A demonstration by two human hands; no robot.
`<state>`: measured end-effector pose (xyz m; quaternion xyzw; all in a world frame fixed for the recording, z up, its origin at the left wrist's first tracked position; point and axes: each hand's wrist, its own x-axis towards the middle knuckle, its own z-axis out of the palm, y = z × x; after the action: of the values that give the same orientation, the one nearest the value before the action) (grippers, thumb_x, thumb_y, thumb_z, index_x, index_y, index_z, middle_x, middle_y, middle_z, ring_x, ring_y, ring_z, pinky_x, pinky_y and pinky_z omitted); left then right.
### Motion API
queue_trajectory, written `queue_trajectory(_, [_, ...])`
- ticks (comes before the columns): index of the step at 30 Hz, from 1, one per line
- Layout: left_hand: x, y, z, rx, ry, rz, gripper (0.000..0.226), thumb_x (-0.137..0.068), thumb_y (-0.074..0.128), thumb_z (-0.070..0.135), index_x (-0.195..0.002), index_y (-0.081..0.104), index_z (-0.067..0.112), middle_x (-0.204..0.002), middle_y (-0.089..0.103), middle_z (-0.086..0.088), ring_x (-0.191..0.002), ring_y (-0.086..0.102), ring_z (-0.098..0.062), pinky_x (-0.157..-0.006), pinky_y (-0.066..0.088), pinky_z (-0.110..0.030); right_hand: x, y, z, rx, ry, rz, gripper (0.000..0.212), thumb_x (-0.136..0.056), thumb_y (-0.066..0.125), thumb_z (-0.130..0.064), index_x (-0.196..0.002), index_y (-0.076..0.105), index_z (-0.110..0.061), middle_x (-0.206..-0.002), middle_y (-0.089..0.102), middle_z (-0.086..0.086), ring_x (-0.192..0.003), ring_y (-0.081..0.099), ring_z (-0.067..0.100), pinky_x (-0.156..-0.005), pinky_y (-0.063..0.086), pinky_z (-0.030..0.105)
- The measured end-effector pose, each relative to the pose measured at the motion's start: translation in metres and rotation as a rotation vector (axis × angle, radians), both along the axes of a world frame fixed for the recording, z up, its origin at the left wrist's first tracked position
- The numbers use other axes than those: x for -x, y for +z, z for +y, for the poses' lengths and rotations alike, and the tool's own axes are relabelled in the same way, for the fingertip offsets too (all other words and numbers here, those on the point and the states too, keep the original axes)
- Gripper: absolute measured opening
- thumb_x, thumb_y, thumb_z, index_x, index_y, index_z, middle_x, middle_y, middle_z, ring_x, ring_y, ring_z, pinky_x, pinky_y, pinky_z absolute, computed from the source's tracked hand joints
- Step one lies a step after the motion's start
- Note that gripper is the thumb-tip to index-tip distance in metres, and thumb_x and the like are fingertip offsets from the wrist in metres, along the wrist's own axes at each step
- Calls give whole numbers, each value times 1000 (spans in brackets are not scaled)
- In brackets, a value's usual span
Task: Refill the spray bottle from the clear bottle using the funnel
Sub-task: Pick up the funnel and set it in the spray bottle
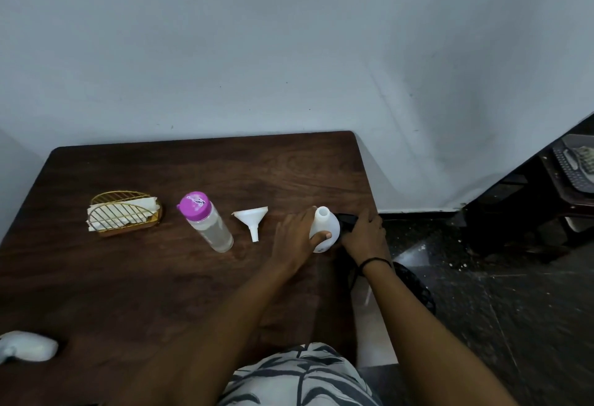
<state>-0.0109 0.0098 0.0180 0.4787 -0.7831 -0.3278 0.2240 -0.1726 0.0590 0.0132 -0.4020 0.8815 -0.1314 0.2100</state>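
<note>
Patterned shirt [299,376] aside, left hand [294,238] grips the uncapped spray bottle [324,229], right hand [364,233] clutches the black sprayer head [347,221]; park it, then seat the funnel [252,217] straight.

A dark wood worktop [193,174] meets a pale grey wall [289,52] at twelve o'clock; dark speckled floor [514,293] at three.

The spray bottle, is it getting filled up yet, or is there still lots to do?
Not yet. Done: the spray bottle has its top off, so its neck is open. In hand: the left hand grips the bottle while the right hand holds the black spray head beside it. Left: the funnel lies untouched on the table, and the clear bottle still has its purple cap on, so no pouring yet.
</note>
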Motion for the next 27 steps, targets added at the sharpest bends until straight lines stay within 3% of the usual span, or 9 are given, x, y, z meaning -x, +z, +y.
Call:
queue_trajectory(3, [-3, -3, -2, -18, -46, -27, 82, -77, 54, 71, -140, 48, 19, -137, 59, -2, -122, 56, -21, -103, 44, -45, -8, 24, 3, 209, -21, 22, 36, -87, 54, -25, -121, 49, -14, -128, 50, 14, -113, 54, 34, -92, 52, 45])
queue_trajectory(5, [-8, 0, -3, -36, -63, -36, 86, -79, 57, 71, -147, 38, 22, -147, 50, 2, -131, 49, -17, -110, 39, -41, -21, 46, 6, 412, -37, 22, 27, -91, 53, -26, -117, 53, -19, -118, 55, 5, -105, 59, 24, -86, 56, 41])
queue_trajectory(8, [-25, 3, -2, -2, -41, -14, 78, -86, 63, 57, -149, 38, 18, -152, 45, 1, -136, 43, -15, -113, 31, -30, -54, 81, 23, 737, -13, -91, 20, -93, 58, -16, -113, 63, -16, -107, 58, -7, -97, 58, 7, -84, 49, 18])
queue_trajectory(10, [-43, 1, 6, 52, -5, 18, 64, -92, 63, 44, -145, 43, 14, -148, 48, -1, -136, 42, -15, -113, 28, -26, -81, 94, 36, 833, 111, -106, 15, -93, 60, -11, -106, 65, -16, -100, 60, -10, -90, 56, 1, -80, 46, 10])
queue_trajectory(13, [-67, -11, 18, 70, 168, 38, 54, -93, 51, 46, -137, 52, 13, -139, 56, -5, -131, 48, -20, -111, 30, -27, -113, 76, 34, 786, 224, -232, 15, -92, 61, -11, -106, 65, -15, -100, 62, -12, -93, 58, 1, -84, 48, 15])
queue_trajectory(16, [-83, -23, 20, 11, 294, 84, 53, -92, 44, 49, -131, 56, 14, -132, 59, -4, -123, 53, -20, -106, 42, -43, -132, 54, 11, 633, 272, -370, 24, -92, 61, -12, -115, 60, -16, -107, 61, -11, -100, 56, 3, -90, 50, 24])
queue_trajectory(20, [-86, -16, 19, -47, 366, 138, 48, -93, 52, 30, -136, 48, 8, -136, 51, -9, -124, 49, -23, -104, 43, -45, -136, 41, -22, 443, 363, -389, 36, -94, 53, -15, -130, 50, -17, -127, 54, -4, -116, 51, 11, -101, 46, 34])
queue_trajectory(23, [-83, -13, 15, -123, 419, 158, 56, -90, 62, 9, -141, 39, 7, -142, 43, -11, -127, 48, -25, -106, 42, -36, -139, 41, -46, 282, 346, -431, 54, -99, 48, -16, -150, 33, -19, -151, 39, 4, -136, 41, 18, -113, 37, 35])
queue_trajectory(27, [-83, -17, 7, -234, 457, 180, 69, -85, 63, 11, -145, 28, 16, -140, 42, -12, -123, 52, -30, -101, 48, -49, -141, 36, -66, 171, 347, -445, 63, -99, 46, -12, -156, 22, -21, -160, 28, 4, -146, 30, 21, -118, 29, 34])
